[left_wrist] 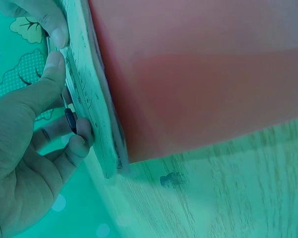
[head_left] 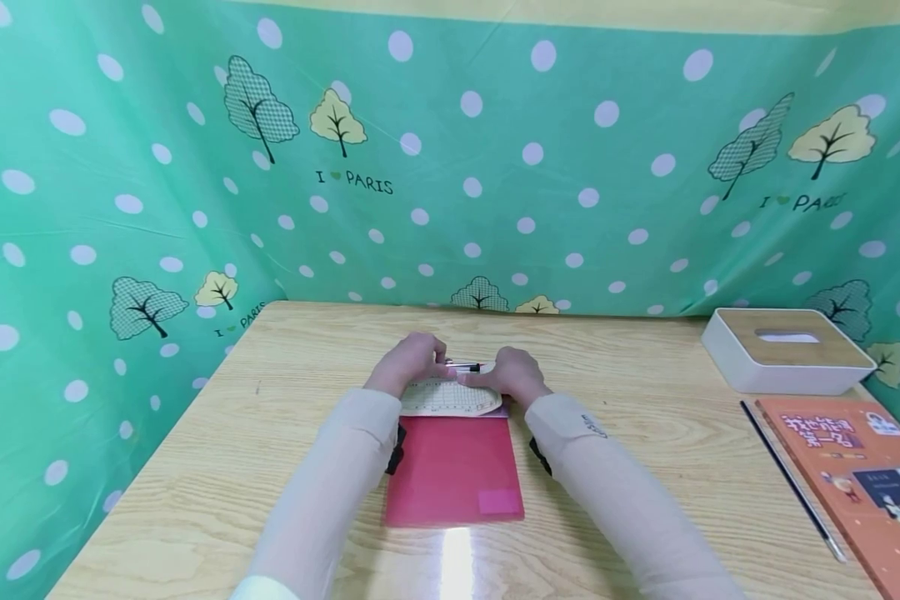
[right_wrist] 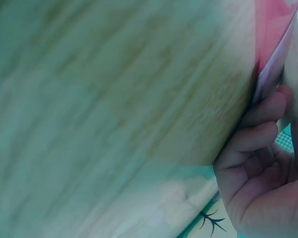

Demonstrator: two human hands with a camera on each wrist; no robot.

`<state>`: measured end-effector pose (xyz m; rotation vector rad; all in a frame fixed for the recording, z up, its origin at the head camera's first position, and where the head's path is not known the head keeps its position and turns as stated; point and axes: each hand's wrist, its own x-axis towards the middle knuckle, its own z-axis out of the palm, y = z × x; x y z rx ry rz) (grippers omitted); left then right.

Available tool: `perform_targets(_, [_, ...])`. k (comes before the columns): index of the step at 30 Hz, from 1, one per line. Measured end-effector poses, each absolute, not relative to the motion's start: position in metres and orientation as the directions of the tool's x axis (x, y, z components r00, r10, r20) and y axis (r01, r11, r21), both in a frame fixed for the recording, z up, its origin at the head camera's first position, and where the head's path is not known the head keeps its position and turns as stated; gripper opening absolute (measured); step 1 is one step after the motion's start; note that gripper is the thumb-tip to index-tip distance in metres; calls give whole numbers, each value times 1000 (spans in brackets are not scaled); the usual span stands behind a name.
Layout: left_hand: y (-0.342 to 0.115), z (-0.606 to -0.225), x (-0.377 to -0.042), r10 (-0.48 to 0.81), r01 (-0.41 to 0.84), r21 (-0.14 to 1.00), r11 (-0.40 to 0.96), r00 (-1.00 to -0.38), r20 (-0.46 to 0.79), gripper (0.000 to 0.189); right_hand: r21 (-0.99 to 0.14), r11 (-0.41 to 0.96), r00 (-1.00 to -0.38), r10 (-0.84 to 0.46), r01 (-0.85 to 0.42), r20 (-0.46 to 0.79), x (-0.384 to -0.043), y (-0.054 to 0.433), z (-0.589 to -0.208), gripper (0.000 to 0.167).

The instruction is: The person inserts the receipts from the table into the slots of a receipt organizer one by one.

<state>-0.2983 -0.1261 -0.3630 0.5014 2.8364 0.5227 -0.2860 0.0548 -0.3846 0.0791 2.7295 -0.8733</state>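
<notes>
A cream pencil case (head_left: 450, 400) with a grid print lies across the far end of a red folder (head_left: 457, 471). My left hand (head_left: 412, 362) pinches the case's far edge, thumb on the near side and fingers behind. From the other side my right hand (head_left: 516, 372) grips the same edge, and the two thumb tips almost meet. Pens (head_left: 467, 367) show just beyond that edge; one black end (left_wrist: 70, 120) lies by the left fingers in the left wrist view. In the right wrist view the right fingers (right_wrist: 260, 134) curl beside the case's end.
A white tissue box (head_left: 787, 354) with a wooden top stands at the back right of the wooden table (head_left: 285, 450). In front of it lie an orange book (head_left: 855, 483) and a dark pencil (head_left: 791, 479). A green dotted cloth (head_left: 495, 167) hangs behind the table.
</notes>
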Motion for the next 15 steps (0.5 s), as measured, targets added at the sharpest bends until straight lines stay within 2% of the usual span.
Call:
perform_targets(5, [-126,-364,-298,374,306,368,878,-919,-128,30,-550,825,-958,-44,126,-285,-287,58,-384,61])
perform_targets(15, [-126,-365,-299,376,309,361,880,-917,-130,31,-657,743,-923,-153,128,-353,-284,67,-378,51])
